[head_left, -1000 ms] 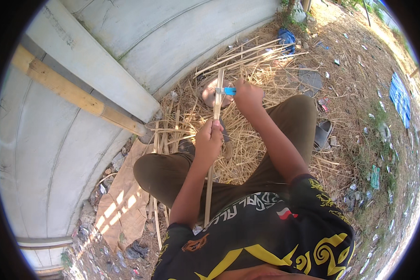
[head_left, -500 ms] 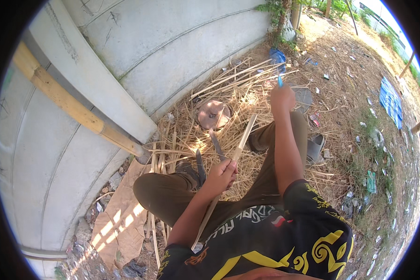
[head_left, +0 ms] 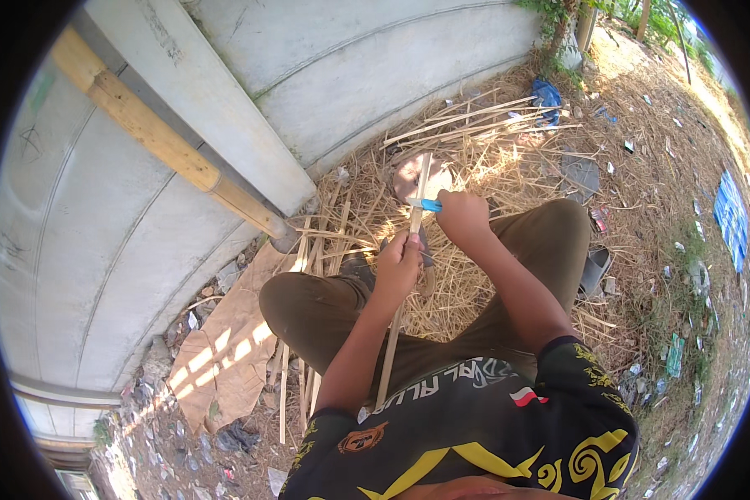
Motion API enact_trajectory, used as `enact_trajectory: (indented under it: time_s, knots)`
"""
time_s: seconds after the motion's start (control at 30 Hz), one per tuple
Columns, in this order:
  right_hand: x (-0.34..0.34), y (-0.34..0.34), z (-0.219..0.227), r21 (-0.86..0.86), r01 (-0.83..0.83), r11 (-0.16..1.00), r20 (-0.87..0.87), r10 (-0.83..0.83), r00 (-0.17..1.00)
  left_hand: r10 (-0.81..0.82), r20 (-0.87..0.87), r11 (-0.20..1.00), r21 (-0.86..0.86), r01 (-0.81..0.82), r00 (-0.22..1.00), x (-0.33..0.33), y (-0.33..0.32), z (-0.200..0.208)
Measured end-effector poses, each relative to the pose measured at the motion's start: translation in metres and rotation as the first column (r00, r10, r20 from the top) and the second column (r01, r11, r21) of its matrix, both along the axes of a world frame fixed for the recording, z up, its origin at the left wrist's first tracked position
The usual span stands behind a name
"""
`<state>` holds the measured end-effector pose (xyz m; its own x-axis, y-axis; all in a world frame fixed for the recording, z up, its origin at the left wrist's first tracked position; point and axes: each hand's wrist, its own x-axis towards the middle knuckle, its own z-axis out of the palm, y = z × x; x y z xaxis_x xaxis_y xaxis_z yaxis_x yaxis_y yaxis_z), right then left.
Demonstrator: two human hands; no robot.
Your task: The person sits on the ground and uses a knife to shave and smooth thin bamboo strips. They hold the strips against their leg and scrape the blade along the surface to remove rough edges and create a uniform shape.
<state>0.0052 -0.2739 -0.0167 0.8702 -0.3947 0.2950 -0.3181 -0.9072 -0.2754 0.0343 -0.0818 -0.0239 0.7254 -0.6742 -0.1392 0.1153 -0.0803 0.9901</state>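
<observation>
- Left hand (head_left: 402, 262): your grip is closed around a pale wooden strip (head_left: 416, 221), one end pointing up and away from you, the other running down past your forearm toward your shirt (head_left: 475, 417).
- Right hand (head_left: 462, 218): your grip is wrapped about a blue-handled knife (head_left: 430, 205), its blade lying across the strip just beyond your left fingers.
- Step in hand, as judged: paring. Hold the strip firm and draw its lower end snug against your body so that it does not twist.
- Keep the blade at a shallow angle and run each stroke outward, away from the left hand; which way the sharp edge faces is too small to tell.
- Beyond the strip's far end: a round reddish disc (head_left: 406, 177) on the ground, partly covered by the strip in this view.
- Near edges: a dark blade-like piece (head_left: 426, 247), half hidden beside your left hand; mind your knuckles there.
- Limits of movement: your bent knees flank the work; the concrete wall (head_left: 408, 83) and slanting bamboo pole (head_left: 158, 146) bound the left, so the right elbow has the wider swing, over littered ground.
</observation>
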Motion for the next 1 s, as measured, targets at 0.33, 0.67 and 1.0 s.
enact_trajectory:
  time_s: [0.33,0.67,1.0]
  knots:
    - [0.015,-0.025,-0.017,-0.054,0.128,0.99,0.138,-0.12,0.983,0.023,0.546,0.945,0.26,-0.196,0.837,-0.025,0.009,0.03]
    - [-0.023,-0.066,0.029,0.146,0.274,0.95,0.226,-0.302,0.926,-0.025,0.113,0.995,0.094,0.015,0.993,-0.039,0.008,0.003]
    - [-0.005,0.011,-0.007,-0.084,-0.119,0.989,-0.01,0.119,0.993,0.1,0.301,0.945,0.27,-0.185,0.949,-0.01,0.012,0.001]
